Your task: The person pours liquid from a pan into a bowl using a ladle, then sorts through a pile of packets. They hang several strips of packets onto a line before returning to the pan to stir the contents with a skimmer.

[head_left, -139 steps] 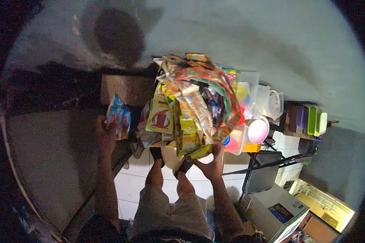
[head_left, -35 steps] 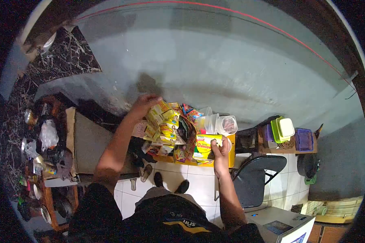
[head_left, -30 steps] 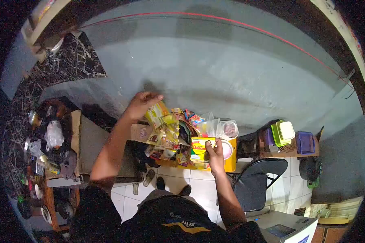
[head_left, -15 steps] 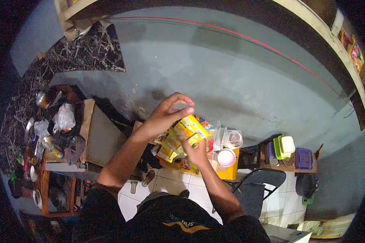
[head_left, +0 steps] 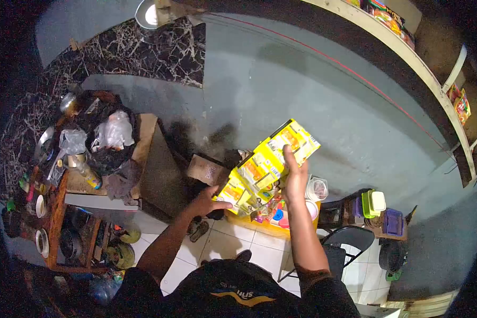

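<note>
The person is lifting a yellow sachet strip up out of the heap of packets: the right hand has its fingers clenched around the strip near its upper end, while the left hand grips the strip's lower end just above the heap. As I judge it, the next move calls for drawing the strip taut and clear of the packets below the fingers. The printing on the sachets is too small to read, the yellow bin under the heap is mostly covered, and the left fingertips are partly hidden behind the strip.
</note>
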